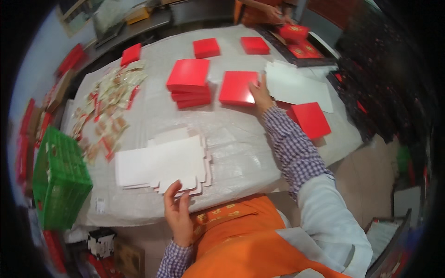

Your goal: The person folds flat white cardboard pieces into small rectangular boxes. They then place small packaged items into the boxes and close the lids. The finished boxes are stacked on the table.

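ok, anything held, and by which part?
Right hand: fingers at right edge of the red box beside the red stack, grip unclear. Left hand: open, holding nothing.

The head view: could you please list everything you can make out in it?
Table: one, white-covered, centre
Separate boxes: five, red, across table
Box stack: one, red, table centre
Card piles: two, white, near edge and right
Packets: many, cream and red, table left
Crate: one, green, left edge
Tray: one, dark, far right
Decorated boxes: several, red, at tray
Yellow container: one, yellow, back left
Dark heap: count unclear, right
Co-worker's hand: at least one, beyond tray
Apron: one, orange, bottom
Left hand: one, checked cuff, beside nearer cards
Right hand: one, checked sleeve, at centre-right box
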Demonstrator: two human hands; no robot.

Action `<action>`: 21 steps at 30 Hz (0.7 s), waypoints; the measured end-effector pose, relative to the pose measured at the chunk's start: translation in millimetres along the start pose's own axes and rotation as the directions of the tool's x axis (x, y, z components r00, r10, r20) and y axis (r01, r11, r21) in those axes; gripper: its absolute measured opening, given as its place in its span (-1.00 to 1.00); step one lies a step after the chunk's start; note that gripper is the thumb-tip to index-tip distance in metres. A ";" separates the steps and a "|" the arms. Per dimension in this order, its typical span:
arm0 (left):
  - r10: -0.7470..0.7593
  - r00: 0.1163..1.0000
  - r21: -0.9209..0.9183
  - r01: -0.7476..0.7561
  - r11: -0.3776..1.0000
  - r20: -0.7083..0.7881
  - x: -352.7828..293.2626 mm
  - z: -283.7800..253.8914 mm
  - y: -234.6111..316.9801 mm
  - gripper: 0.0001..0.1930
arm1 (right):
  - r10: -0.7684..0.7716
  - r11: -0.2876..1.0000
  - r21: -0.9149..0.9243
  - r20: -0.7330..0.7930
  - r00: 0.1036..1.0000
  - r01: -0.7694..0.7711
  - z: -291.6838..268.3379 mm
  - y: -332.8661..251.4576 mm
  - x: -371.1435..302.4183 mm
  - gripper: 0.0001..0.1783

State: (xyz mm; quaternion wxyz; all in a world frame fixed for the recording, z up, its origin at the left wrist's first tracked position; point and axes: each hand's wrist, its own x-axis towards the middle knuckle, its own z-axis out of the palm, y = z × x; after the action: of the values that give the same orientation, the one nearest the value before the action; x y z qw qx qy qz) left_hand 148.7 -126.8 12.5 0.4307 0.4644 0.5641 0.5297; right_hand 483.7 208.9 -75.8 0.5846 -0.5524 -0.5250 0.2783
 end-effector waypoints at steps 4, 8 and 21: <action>0.014 0.998 0.053 -0.010 0.999 -0.067 -9.1 -0.9 -5.1 -0.61 | -0.142 0.922 -0.371 -0.066 0.988 0.107 18.4 -33.5 -13.2 -0.17; 0.016 0.999 -0.025 -0.015 1.000 0.046 -4.7 0.2 -11.2 -0.62 | -0.356 0.817 -0.447 0.107 0.928 0.365 -48.9 -99.0 -80.3 -0.36; -0.273 0.524 -0.080 0.555 0.828 0.807 91.6 254.1 -12.0 -0.24 | 0.597 0.797 -0.025 0.182 0.781 -0.603 -276.5 -33.5 -134.9 -0.42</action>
State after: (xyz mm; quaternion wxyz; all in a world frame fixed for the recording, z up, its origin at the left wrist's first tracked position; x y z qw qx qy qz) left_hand 378.2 13.2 -16.2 0.8136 0.4145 0.3247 0.2468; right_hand 690.3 -18.9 -41.1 0.4252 -0.6529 -0.3678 0.5076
